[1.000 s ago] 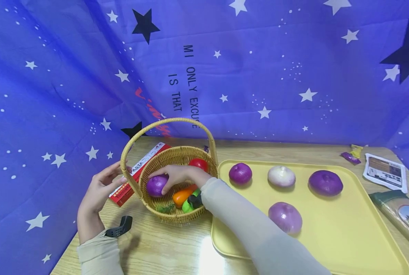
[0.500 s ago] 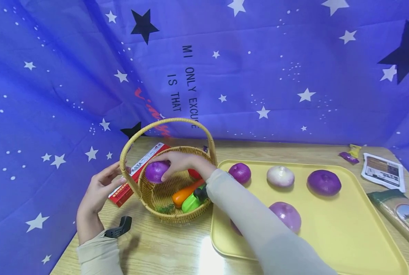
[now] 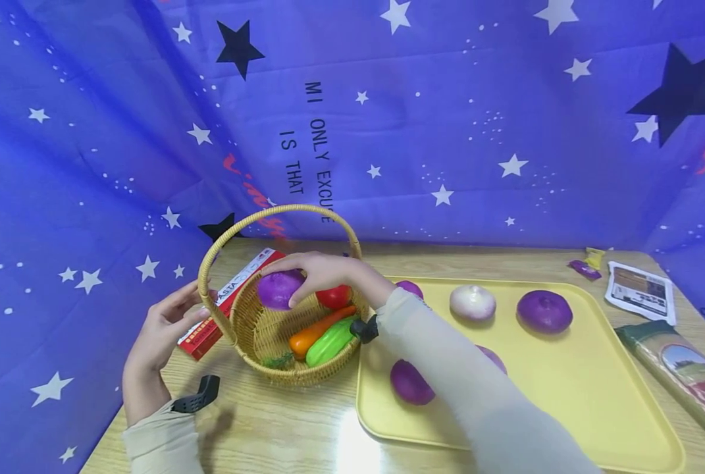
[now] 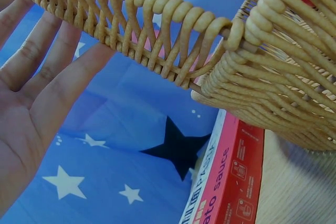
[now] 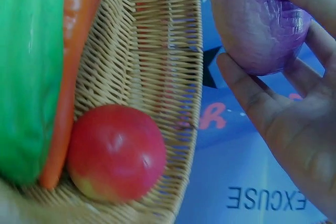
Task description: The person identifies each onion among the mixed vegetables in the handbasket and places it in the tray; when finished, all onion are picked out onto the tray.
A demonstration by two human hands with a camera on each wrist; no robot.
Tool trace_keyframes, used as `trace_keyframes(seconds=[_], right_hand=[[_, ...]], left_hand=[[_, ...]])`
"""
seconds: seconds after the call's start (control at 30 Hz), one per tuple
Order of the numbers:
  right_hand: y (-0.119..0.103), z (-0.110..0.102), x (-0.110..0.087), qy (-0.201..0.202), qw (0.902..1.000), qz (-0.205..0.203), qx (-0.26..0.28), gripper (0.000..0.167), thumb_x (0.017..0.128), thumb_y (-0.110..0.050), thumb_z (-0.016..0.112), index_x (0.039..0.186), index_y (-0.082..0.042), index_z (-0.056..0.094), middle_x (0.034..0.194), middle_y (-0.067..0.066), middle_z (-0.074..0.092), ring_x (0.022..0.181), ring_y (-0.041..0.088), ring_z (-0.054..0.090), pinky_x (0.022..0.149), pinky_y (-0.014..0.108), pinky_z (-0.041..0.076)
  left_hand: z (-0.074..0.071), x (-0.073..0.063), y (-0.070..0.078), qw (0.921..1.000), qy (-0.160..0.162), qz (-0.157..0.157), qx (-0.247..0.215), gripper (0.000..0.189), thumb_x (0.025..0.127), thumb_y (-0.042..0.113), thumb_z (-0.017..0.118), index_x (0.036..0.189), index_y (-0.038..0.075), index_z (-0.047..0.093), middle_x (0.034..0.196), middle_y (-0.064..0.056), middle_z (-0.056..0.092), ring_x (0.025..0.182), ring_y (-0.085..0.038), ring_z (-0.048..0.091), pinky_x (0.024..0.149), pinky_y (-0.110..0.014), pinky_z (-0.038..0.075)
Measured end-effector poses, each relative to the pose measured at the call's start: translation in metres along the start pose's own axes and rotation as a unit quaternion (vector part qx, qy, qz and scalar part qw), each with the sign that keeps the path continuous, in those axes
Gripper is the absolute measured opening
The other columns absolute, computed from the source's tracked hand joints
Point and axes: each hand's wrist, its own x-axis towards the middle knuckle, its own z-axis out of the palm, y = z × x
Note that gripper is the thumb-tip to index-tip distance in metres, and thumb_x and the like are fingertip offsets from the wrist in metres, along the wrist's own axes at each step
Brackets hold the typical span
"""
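In the head view, my right hand [image 3: 322, 268] grips a purple onion [image 3: 276, 293], thumb on the near side and fingers over its top. The onion is raised at the left inside of the wicker basket [image 3: 302, 377]; the right wrist view shows the onion [image 5: 257, 30] clear of the basket floor. My left hand [image 3: 159, 329] holds the basket handle [image 4: 131, 24] near its left base, thumb on one side and fingers behind. Inside the basket lie a red tomato [image 3: 334, 297], a carrot [image 3: 312, 337] and a ridged green vegetable [image 3: 331, 342].
Right of the basket, a yellow tray [image 3: 601, 395] carries a white onion [image 3: 472, 303] and several purple ones, some partly behind my right sleeve. A red pasta box [image 3: 201, 339] lies behind the basket. Two packages, including a green-topped bag [image 3: 678, 362], lie at the right edge.
My right hand has lifted the purple onion up from the basket floor. My left hand stays at the handle. The head view has shifted slightly to the right.
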Motion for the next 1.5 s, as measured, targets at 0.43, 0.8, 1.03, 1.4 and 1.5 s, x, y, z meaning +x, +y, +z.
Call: trace_keyframes(seconds=[0.43, 0.8, 1.03, 1.4, 1.5], right_hand=[[-0.007, -0.021, -0.032, 0.022, 0.9995, -0.013, -0.018, 0.071, 0.077, -0.030, 0.077, 0.141, -0.026, 0.045, 0.146, 0.002, 0.044, 0.133, 0.019, 0.042, 0.108, 0.034, 0.041], [-0.007, -0.030, -0.069, 0.013, 0.9992, 0.003, -0.038, 0.069, 0.077, -0.026, 0.077, 0.140, -0.021, 0.047, 0.141, 0.005, 0.049, 0.130, 0.022, 0.045, 0.108, 0.036, 0.041], [-0.007, -0.034, -0.101, 0.029, 0.9982, 0.004, -0.052, 0.069, 0.077, -0.029, 0.077, 0.139, -0.025, 0.047, 0.141, 0.006, 0.049, 0.132, 0.023, 0.043, 0.110, 0.040, 0.038], [-0.002, -0.032, -0.165, 0.052, 0.9980, 0.036, 0.003, 0.071, 0.078, -0.031, 0.076, 0.141, -0.025, 0.044, 0.149, 0.008, 0.039, 0.137, 0.029, 0.038, 0.109, 0.048, 0.039], [0.004, -0.032, -0.181, 0.058, 0.9969, 0.047, 0.026, 0.074, 0.077, -0.031, 0.076, 0.142, -0.023, 0.042, 0.150, 0.005, 0.039, 0.137, 0.026, 0.038, 0.109, 0.046, 0.039]], left_hand=[[-0.002, -0.001, 0.002, 1.0000, 0.003, 0.007, -0.002, 0.045, 0.088, -0.010, 0.055, 0.132, 0.000, 0.051, 0.110, 0.005, 0.069, 0.105, -0.002, 0.063, 0.089, -0.015, 0.051], [0.001, 0.000, 0.001, 0.9998, -0.002, 0.014, -0.014, 0.046, 0.088, -0.009, 0.056, 0.133, -0.002, 0.049, 0.111, 0.005, 0.069, 0.105, -0.004, 0.064, 0.089, -0.016, 0.051], [0.003, 0.002, 0.002, 0.9998, -0.007, 0.016, -0.014, 0.046, 0.088, -0.009, 0.055, 0.134, -0.002, 0.049, 0.111, 0.005, 0.069, 0.105, -0.004, 0.063, 0.089, -0.015, 0.051], [0.003, 0.002, 0.003, 0.9999, -0.007, 0.012, -0.010, 0.047, 0.088, -0.010, 0.055, 0.134, -0.005, 0.047, 0.111, 0.003, 0.069, 0.105, -0.005, 0.064, 0.089, -0.016, 0.051], [0.003, 0.001, 0.003, 0.9998, -0.006, 0.013, -0.011, 0.047, 0.088, -0.011, 0.054, 0.134, -0.006, 0.047, 0.111, 0.001, 0.069, 0.104, -0.005, 0.064, 0.089, -0.016, 0.052]])
